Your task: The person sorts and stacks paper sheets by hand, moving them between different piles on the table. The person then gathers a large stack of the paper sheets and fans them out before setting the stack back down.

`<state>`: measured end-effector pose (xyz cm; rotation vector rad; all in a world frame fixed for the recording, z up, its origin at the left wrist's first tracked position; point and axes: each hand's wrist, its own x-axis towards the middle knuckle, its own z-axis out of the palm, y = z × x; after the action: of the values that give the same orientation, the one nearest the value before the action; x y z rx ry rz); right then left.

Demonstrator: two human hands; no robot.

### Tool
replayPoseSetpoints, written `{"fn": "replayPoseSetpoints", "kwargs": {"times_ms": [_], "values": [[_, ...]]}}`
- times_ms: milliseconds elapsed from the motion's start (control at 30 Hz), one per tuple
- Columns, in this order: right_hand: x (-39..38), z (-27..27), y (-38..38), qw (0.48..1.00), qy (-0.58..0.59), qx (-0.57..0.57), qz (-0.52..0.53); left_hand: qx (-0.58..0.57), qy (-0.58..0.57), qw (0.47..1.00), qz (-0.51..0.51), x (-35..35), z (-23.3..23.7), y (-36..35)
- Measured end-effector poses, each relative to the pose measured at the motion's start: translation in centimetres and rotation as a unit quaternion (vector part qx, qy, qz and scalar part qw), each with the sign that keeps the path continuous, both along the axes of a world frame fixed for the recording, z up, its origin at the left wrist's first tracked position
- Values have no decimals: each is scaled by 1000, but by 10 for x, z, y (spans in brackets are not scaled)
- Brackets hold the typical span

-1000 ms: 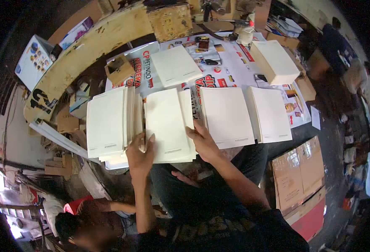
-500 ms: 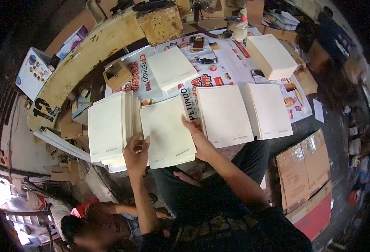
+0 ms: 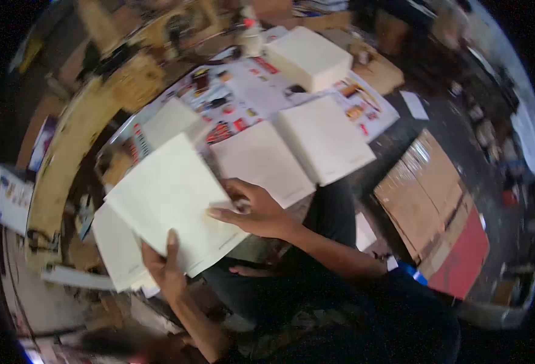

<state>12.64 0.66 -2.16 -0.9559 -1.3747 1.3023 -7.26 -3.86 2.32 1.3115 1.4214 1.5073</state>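
Note:
Both hands hold a stack of off-white paper sheets [image 3: 173, 197] with small print along the lower edge. My left hand [image 3: 164, 267] grips its lower left edge, thumb on top. On its right edge my right hand [image 3: 255, 209] is closed, thumb over the face and fingers curled at the side. The sheets are tilted and partly cover a left paper stack [image 3: 112, 242]. Just right of my right hand lies a pinkish-white paper stack [image 3: 264, 161]. Beyond that is a thicker paper stack [image 3: 328, 139].
A tall block of paper [image 3: 310, 54] and another paper stack [image 3: 173, 121] rest farther back on a printed banner [image 3: 261, 85]. Flattened cardboard [image 3: 422, 191] lies at the right. A curved wooden piece [image 3: 67, 145] borders the left. A person is blurred at lower left.
The camera has turned, so the surroundings sit further left and tilted. The held sheets have come up off the banner, overlapping the left stack, and my right thumb now lies on their face.

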Motion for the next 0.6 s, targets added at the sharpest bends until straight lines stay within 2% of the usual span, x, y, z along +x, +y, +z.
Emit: {"fn": "replayPoseSetpoints", "kwargs": {"times_ms": [33,100,200,233,267,300,333,367,400,433,467,500,533,567,600], "values": [[11,1,-3,999,-13,26,-44,6,-53,999,-5,7,0,2],[33,-6,-6,994,101,-33,23,5,-72,995,-70,20,-12,12],[72,-16,-23,982,163,-91,19,-9,-150,974,-172,67,-18,24],[92,-10,-31,976,196,-98,-4,-32,-189,965,-178,77,-31,34],[112,-14,-34,987,131,-45,-87,-74,-214,963,-143,94,-37,45],[143,-6,-42,985,51,-56,-155,-37,-163,959,-230,109,-47,68],[172,5,-46,972,-40,-17,-230,-50,-92,955,-276,132,-49,79],[203,17,-47,945,-148,50,-288,23,3,938,-346,162,-45,97],[227,23,-49,916,-151,82,-364,81,130,936,-318,196,-48,98],[264,6,-47,890,-117,131,-421,90,158,912,-367,224,-62,106],[278,37,-57,890,-107,121,-425,169,223,891,-359,254,-71,107],[301,42,-62,900,-1,88,-428,245,284,860,-346,279,-76,104],[318,49,-67,911,134,88,-380,191,363,842,-351,298,-75,97],[338,47,-73,908,165,52,-383,135,437,816,-355,312,-75,93],[358,34,-78,904,108,20,-413,143,471,808,-323,320,-79,91]]}}
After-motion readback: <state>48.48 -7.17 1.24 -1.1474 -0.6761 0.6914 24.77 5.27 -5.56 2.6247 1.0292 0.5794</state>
